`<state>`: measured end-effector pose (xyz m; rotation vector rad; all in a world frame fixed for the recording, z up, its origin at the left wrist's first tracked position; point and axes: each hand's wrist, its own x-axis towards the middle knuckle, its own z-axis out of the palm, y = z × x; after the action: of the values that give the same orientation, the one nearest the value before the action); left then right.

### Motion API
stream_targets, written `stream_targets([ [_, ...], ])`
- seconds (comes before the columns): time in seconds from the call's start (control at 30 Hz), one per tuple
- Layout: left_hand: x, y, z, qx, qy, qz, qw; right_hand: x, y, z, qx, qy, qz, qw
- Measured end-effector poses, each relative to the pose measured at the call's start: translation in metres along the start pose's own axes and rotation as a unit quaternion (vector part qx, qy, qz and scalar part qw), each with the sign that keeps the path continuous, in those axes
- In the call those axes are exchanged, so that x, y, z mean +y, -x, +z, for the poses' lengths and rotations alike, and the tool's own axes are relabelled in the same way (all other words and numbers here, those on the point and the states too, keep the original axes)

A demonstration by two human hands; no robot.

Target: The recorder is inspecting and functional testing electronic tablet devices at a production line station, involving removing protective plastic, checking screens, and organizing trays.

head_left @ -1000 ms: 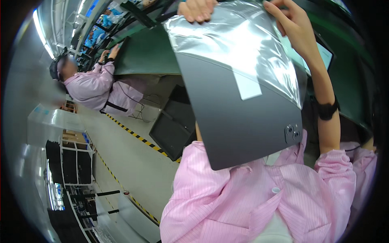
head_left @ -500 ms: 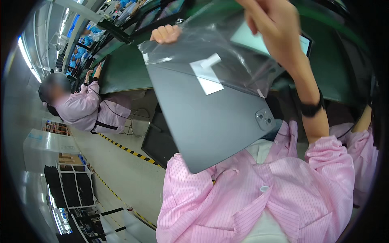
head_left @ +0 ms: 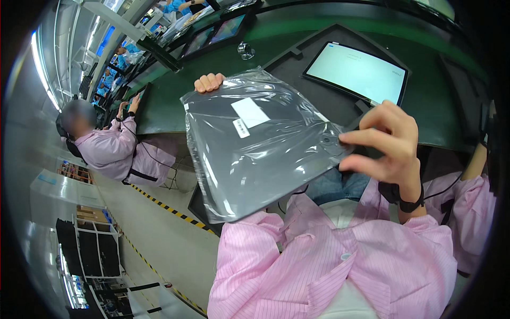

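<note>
The right hand is pinching the near corner of a flat grey tablet sealed in a clear plastic bag, which is hanging above the lap. The left hand is curling its fingers over the bag's far edge. Beyond, a lit white-screened tablet is lying on the green worktop.

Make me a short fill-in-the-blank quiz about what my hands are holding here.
1. The grey tablet is wrapped in a clear plastic ____.
2. The left hand grips the tablet's far edge, while the ____ hand pinches the corner near the camera bump.
3. A white ____ is stuck on the wrapped tablet's back.
4. The lit tablet lies in a black tray on the ____ bench top.

Missing words: bag; right; label; green
</note>
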<state>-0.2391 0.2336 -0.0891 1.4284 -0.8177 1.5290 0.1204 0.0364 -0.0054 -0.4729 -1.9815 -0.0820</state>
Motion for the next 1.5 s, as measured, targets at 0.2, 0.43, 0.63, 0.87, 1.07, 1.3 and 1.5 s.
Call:
stream_targets([
  [0.2, 0.011, 0.023, 0.035, 0.16, -0.05, 0.007, 0.986, 0.001, 0.01, 0.016, 0.098, -0.071, 0.13, 0.984],
  [0.43, 0.0, 0.035, 0.096, 0.356, -0.163, -0.043, 0.919, -0.007, -0.001, 0.05, 0.159, -0.429, 0.216, 0.863],
  [0.63, -0.016, 0.031, 0.109, 0.369, -0.149, -0.019, 0.917, -0.008, 0.006, 0.07, 0.138, -0.553, 0.213, 0.793],
  [0.87, -0.025, 0.036, 0.117, 0.413, -0.152, -0.027, 0.898, -0.007, 0.012, 0.072, 0.162, -0.562, 0.244, 0.773],
  [1.07, -0.024, 0.044, 0.113, 0.421, -0.16, -0.036, 0.892, -0.011, 0.013, 0.074, 0.163, -0.541, 0.244, 0.788],
  [1.3, -0.025, 0.057, 0.107, 0.401, -0.075, -0.055, 0.911, -0.019, 0.014, 0.073, 0.124, -0.551, 0.23, 0.793],
  [1.5, -0.026, 0.052, 0.118, 0.428, -0.09, -0.067, 0.897, -0.022, 0.016, 0.075, 0.151, -0.538, 0.236, 0.795],
])
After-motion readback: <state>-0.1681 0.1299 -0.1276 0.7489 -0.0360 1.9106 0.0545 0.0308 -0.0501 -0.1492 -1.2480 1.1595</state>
